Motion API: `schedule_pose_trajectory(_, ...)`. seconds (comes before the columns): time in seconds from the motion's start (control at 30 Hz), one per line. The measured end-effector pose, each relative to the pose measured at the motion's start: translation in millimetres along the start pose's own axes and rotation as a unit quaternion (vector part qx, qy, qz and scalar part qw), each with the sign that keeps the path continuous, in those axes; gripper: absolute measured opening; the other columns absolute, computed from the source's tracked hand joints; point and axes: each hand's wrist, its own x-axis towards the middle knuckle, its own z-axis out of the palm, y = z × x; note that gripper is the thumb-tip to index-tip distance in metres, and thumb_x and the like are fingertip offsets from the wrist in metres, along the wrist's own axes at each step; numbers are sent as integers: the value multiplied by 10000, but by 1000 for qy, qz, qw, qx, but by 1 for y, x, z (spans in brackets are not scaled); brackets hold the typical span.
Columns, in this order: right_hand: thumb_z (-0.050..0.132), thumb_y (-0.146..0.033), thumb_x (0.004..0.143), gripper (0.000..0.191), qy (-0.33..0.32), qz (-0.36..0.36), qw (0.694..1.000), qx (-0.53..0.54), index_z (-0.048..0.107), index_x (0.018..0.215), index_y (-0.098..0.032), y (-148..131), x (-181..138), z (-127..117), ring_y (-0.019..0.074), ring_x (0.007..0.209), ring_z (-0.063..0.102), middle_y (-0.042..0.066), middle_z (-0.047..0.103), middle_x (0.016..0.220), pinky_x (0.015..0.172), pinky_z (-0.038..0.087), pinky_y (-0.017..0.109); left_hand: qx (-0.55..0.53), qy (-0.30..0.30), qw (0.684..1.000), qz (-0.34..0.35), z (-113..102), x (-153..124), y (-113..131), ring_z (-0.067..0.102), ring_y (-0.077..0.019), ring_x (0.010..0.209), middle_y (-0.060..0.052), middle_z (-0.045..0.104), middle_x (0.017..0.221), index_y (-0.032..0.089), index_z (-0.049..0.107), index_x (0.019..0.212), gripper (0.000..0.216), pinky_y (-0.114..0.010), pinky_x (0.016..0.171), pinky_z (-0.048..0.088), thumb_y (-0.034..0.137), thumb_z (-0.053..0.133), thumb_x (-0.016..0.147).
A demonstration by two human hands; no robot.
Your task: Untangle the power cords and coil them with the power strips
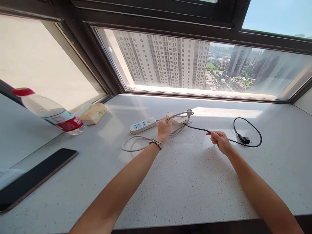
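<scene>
My left hand, a metal watch on its wrist, is closed round a grey cable beside a beige power strip on the window sill. That cable loops to the left under a white power strip. My right hand pinches a thin black cable, which runs from the beige strip, through my fingers, and curls into a loop ending in a black plug at the right.
A water bottle with a red cap lies at the left beside a yellow tissue pack. A dark phone lies at the lower left. The speckled sill ends at a dark window frame.
</scene>
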Motion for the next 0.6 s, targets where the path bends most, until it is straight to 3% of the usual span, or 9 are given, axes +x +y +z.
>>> schedule_pose_trajectory(0.13,630,-570,759,439,-118,11,992,-53,751,814,-152,2,-9,49,73,490,225,-65,296,506,477,180,254,21,-6,1000,-16,14,-6,3,505,-167,587,-6,544,573,208,528,612,204,-260,520,327,348,599,741)
schedule_pose_trajectory(0.2,623,-554,769,427,-130,12,990,-49,755,824,-152,3,-12,60,73,494,230,-64,295,508,479,179,252,29,12,999,-27,15,-5,3,497,-163,586,-9,544,585,207,504,607,225,-263,520,319,354,571,765)
schedule_pose_trajectory(0.43,660,-498,754,354,0,-6,998,68,720,732,-151,-9,-18,31,64,454,166,-88,222,489,468,139,266,42,41,997,-47,17,5,3,489,-165,566,-28,553,593,203,504,604,225,-272,504,317,327,562,782)
schedule_pose_trajectory(0.6,688,-501,738,344,20,1,988,155,700,785,-161,-22,-10,49,56,440,153,-93,225,509,449,110,261,55,47,997,-14,31,-8,4,559,-194,731,-53,628,788,201,581,655,144,-274,579,384,303,598,756)
